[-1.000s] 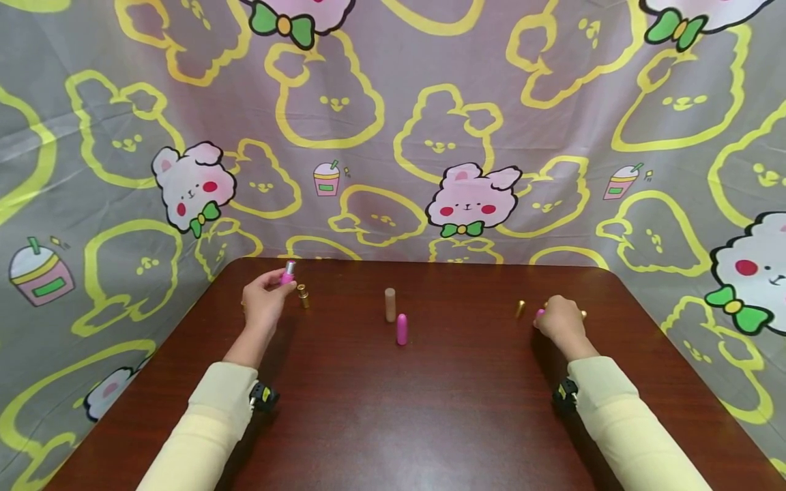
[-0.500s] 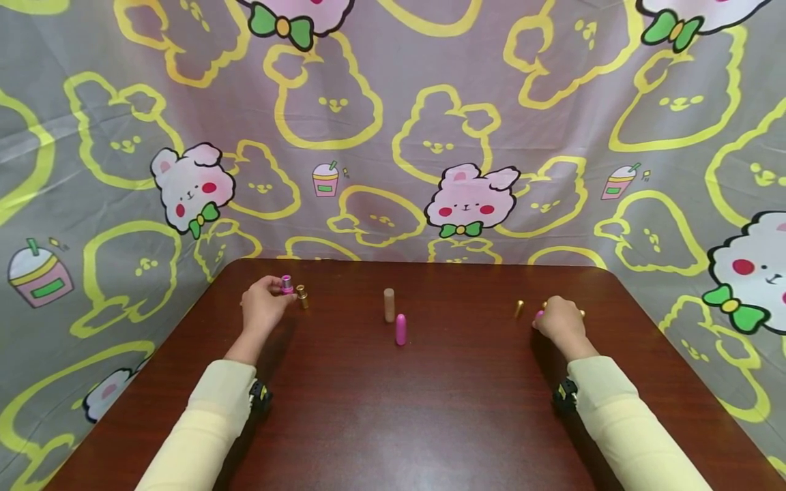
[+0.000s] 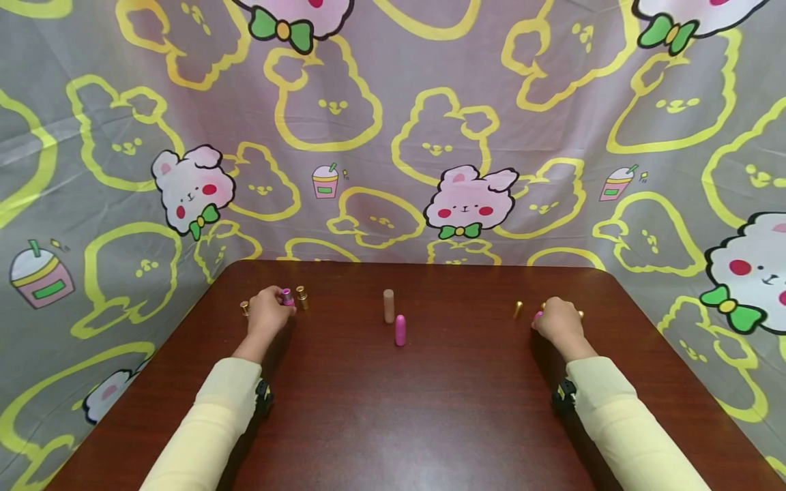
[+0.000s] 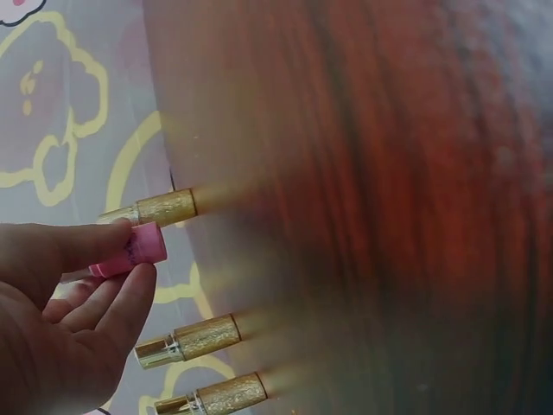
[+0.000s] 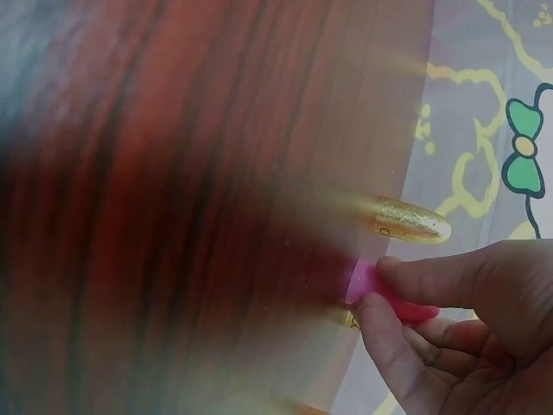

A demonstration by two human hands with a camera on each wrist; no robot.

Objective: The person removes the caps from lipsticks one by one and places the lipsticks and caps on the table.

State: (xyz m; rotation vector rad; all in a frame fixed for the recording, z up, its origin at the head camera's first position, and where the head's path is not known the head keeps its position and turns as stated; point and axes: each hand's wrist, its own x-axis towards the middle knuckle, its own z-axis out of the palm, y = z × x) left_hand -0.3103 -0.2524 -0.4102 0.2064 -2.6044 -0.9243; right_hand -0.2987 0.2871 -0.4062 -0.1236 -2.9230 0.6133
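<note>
My left hand (image 3: 267,318) pinches a pink lipstick tube (image 4: 138,249) with a silvery neck, between thumb and fingers, low at the table's far left. Whether its base touches the table I cannot tell. Gold lipstick tubes stand around it: one gold tube (image 3: 301,298) just right of the hand, another gold tube (image 3: 245,309) left of it. At the far right my right hand (image 3: 557,320) pinches a glossy pink lipstick cap (image 5: 406,307), its lower end at the tabletop. Beside it stands a gold cap (image 5: 413,221); the hand partly hides more gold caps.
Mid-table stand a brown cylinder (image 3: 389,307) and a pink round-topped lipstick (image 3: 400,331), close together. A lone gold cap (image 3: 518,309) stands left of the right hand. The dark wooden table (image 3: 405,416) ends at a patterned curtain (image 3: 368,164) behind.
My left hand has lowered the pink lipstick tube from above the gold tubes to beside them, bringing the left gold tube into sight. The right hand has stayed in place.
</note>
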